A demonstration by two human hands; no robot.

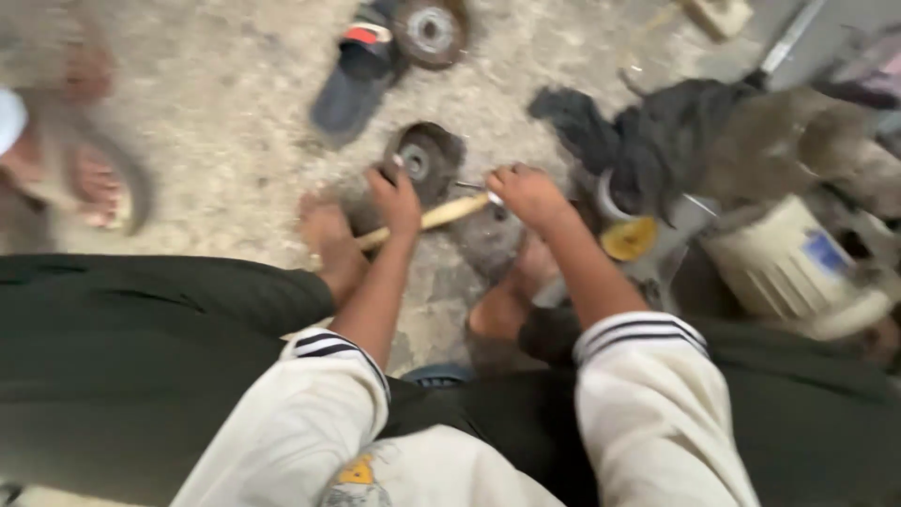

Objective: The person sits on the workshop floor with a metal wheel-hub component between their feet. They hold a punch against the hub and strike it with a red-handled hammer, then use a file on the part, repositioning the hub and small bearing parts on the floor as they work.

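Striped cuffs (328,345); blurred hands (399,202) grip wooden stick (441,216).

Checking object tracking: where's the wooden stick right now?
In the head view, centre frame: the wooden stick lies across the concrete floor, between the left hand and right hand, just below the dark round disc.

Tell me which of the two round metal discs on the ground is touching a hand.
The lower disc, under the left hand; the other disc lies beside the sandal, untouched.
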